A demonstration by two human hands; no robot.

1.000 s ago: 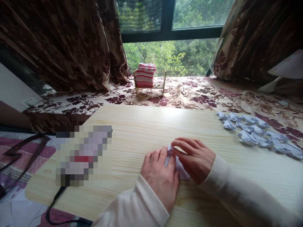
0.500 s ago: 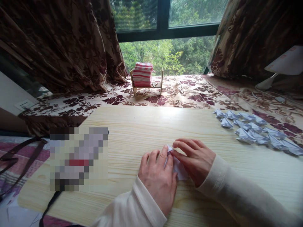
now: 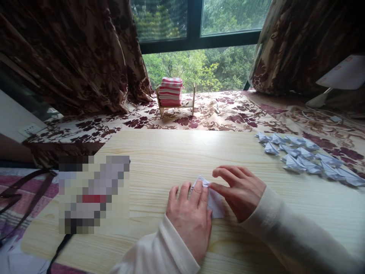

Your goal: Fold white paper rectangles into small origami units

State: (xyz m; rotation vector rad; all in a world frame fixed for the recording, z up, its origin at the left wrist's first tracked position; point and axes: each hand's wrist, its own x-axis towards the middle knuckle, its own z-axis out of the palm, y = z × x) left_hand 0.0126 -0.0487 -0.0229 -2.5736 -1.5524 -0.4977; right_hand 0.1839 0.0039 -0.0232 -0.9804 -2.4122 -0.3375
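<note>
A small folded sheet of white paper (image 3: pixel 216 204) lies on the wooden tabletop, its pointed top showing beyond my fingertips. My left hand (image 3: pixel 189 213) rests on it with fingers stretched out, pressing it flat and hiding much of its left side. Just to the right, my right hand (image 3: pixel 241 190) has its fingers apart, and its thumb touches the paper's edge beside my left fingertips. Several folded white paper pieces (image 3: pixel 303 154) sit in rows at the right back of the table.
The pale wooden table (image 3: pixel 159 152) reaches toward a window ledge. At its left is a blurred-out object (image 3: pixel 97 194) with a black cord. Behind stands a little wooden rack (image 3: pixel 186 105) with pink striped cloths (image 3: pixel 170 92). A white lamp (image 3: pixel 342 74) is at the right.
My right hand's fingers have lifted and spread away from the paper's tip, moving slightly right. More of the paper now shows. My left hand stays nearly in place.
</note>
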